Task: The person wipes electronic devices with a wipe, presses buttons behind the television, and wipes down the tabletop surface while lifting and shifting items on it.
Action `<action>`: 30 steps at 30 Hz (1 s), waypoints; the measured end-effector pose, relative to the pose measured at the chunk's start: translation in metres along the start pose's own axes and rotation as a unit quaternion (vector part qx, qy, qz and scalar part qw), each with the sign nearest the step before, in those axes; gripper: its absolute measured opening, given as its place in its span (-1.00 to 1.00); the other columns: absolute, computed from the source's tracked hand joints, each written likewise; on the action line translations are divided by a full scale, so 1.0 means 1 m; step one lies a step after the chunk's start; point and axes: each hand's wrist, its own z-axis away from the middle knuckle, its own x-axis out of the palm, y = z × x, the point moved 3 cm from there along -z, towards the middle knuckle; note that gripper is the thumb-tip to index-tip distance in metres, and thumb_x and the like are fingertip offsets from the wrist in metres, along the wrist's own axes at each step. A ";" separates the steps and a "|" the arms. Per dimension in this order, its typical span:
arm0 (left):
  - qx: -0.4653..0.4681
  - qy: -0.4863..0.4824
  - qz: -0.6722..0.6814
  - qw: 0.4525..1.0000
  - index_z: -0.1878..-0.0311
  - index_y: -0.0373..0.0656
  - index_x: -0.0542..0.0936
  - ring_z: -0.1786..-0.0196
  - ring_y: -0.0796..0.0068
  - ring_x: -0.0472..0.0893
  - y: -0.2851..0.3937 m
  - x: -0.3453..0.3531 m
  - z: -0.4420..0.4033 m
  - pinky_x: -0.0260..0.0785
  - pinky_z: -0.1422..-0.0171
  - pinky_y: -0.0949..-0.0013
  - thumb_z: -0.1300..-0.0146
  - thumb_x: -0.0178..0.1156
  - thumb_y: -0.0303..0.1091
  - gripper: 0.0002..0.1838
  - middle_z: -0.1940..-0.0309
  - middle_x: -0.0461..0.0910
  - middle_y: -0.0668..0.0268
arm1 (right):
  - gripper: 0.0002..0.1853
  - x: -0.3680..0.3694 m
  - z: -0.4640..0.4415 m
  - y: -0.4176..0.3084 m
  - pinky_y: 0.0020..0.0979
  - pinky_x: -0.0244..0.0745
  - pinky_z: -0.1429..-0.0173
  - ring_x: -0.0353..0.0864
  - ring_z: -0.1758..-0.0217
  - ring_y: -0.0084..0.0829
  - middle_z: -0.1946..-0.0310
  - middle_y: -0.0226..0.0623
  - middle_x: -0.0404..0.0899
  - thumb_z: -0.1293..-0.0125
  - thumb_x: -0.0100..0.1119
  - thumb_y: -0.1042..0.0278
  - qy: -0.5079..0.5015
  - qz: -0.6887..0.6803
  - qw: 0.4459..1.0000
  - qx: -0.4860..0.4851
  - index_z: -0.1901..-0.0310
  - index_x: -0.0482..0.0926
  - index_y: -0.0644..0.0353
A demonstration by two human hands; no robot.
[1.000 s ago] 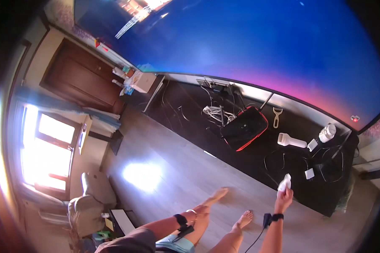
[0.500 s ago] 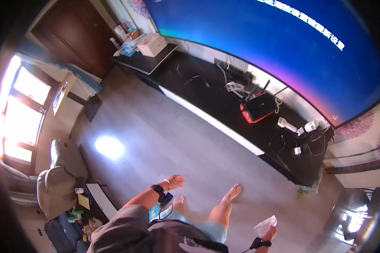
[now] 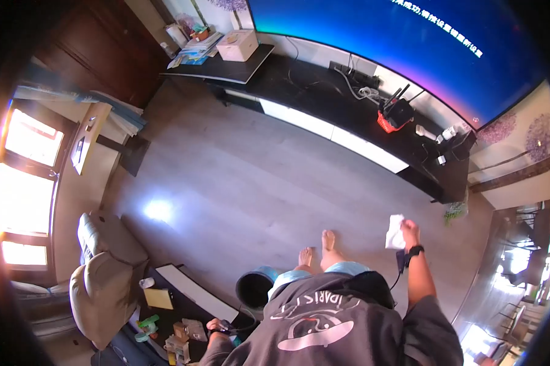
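Observation:
My right hand [image 3: 411,233] is held out over the floor at the right, fingers closed on a white tissue [image 3: 394,232] that hangs to its left. My left hand [image 3: 214,325] is low beside my body, close to the cluttered dark table; its fingers look curled, and I see nothing in them. A dark round bin [image 3: 255,289] stands on the floor between that table and my legs. Each wrist wears a black band, with a cable visible by the right one.
A long black TV cabinet [image 3: 311,88] holds a red-and-black router [image 3: 395,116] below a large television [image 3: 397,55]. At the left are a beige armchair [image 3: 104,293] and a low table [image 3: 196,294] with several small items. A white box [image 3: 237,46] sits on the cabinet's far end.
My view has turned and moved back from the cabinet. My right hand has risen with the tissue, while my left hand has dropped back beside the table. The bin now shows clearly.

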 end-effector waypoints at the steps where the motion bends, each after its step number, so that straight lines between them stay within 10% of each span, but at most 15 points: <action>1: -0.005 0.004 0.002 1.000 0.47 0.01 0.61 0.34 0.34 0.64 0.036 -0.018 0.029 0.41 0.36 0.13 -0.04 0.13 -0.05 -0.76 0.44 0.65 0.34 | -0.83 0.009 -0.003 -0.016 -0.47 0.35 0.41 0.44 0.45 -0.61 0.47 -0.47 0.52 -0.13 0.13 0.42 -0.005 -0.027 1.000 -0.004 0.24 0.59 0.21; 2: -0.016 0.004 0.012 1.000 0.45 0.01 0.63 0.31 0.35 0.66 0.041 0.011 0.034 0.42 0.36 0.17 -0.05 0.11 -0.07 -0.76 0.41 0.67 0.35 | -0.77 0.019 -0.005 -0.030 -0.46 0.41 0.36 0.49 0.41 -0.57 0.40 -0.40 0.57 -0.11 0.14 0.46 -0.010 -0.054 0.998 -0.010 0.16 0.58 0.22; 4: -0.060 -0.127 0.534 0.834 0.40 0.01 0.62 0.29 0.45 0.66 0.024 0.089 -0.021 0.42 0.38 0.26 -0.05 0.12 -0.10 -0.79 0.36 0.67 0.37 | -0.66 0.036 -0.005 -0.053 -0.42 0.47 0.27 0.57 0.32 -0.44 0.34 -0.22 0.59 -0.07 0.13 0.52 -0.024 -0.065 0.998 -0.001 0.06 0.54 0.28; 6: 0.099 0.075 0.052 0.991 0.43 -0.07 0.57 0.36 0.41 0.64 0.136 -0.003 0.022 0.40 0.41 0.28 -0.06 0.12 -0.11 -0.77 0.40 0.65 0.31 | -0.65 0.062 -0.019 -0.052 -0.39 0.49 0.25 0.59 0.31 -0.39 0.31 -0.19 0.59 -0.02 0.10 0.56 -0.057 -0.151 0.987 -0.004 0.08 0.54 0.35; 12: 0.098 0.022 0.262 0.960 0.54 -0.12 0.46 0.47 0.44 0.53 0.137 0.048 -0.032 0.33 0.41 0.29 -0.12 0.03 -0.22 -0.78 0.59 0.49 0.30 | -0.88 0.117 -0.050 -0.093 -0.49 0.25 0.59 0.42 0.62 -0.59 0.59 -0.38 0.51 0.09 0.15 0.52 -0.178 -0.119 0.974 0.072 0.43 0.56 0.27; 20: -0.107 0.135 0.735 0.656 0.58 -0.17 0.45 0.38 0.38 0.62 0.159 -0.079 0.006 0.47 0.44 0.33 -0.12 -0.01 -0.30 -0.78 0.54 0.54 0.32 | -0.82 0.205 -0.062 -0.168 -0.49 0.46 0.39 0.56 0.43 -0.58 0.43 -0.39 0.59 -0.09 0.21 0.41 -0.237 -0.101 0.966 0.030 0.24 0.59 0.23; 21: 0.033 0.102 0.408 0.907 0.55 -0.15 0.48 0.38 0.37 0.61 0.129 -0.046 -0.038 0.48 0.39 0.31 -0.11 0.04 -0.28 -0.80 0.52 0.55 0.32 | -0.83 0.222 -0.067 -0.171 -0.50 0.47 0.40 0.56 0.45 -0.57 0.43 -0.40 0.58 -0.09 0.21 0.42 -0.234 -0.109 0.966 0.032 0.25 0.59 0.22; 22: 0.159 0.189 0.026 0.969 0.52 -0.14 0.51 0.38 0.35 0.61 0.102 -0.017 -0.075 0.49 0.35 0.30 -0.11 0.08 -0.26 -0.81 0.51 0.57 0.32 | -0.84 0.241 -0.073 -0.172 -0.50 0.47 0.40 0.56 0.46 -0.57 0.44 -0.40 0.58 -0.09 0.21 0.43 -0.232 -0.117 0.965 0.035 0.26 0.59 0.22; 30: 0.141 0.070 0.268 0.950 0.45 -0.01 0.53 0.43 0.33 0.55 -0.009 -0.153 -0.183 0.36 0.48 0.24 -0.07 0.11 -0.16 -0.84 0.54 0.53 0.39 | -0.80 0.326 -0.073 -0.246 -0.48 0.49 0.48 0.59 0.47 -0.56 0.44 -0.38 0.61 -0.09 0.27 0.38 -0.088 -0.159 0.981 0.062 0.24 0.61 0.23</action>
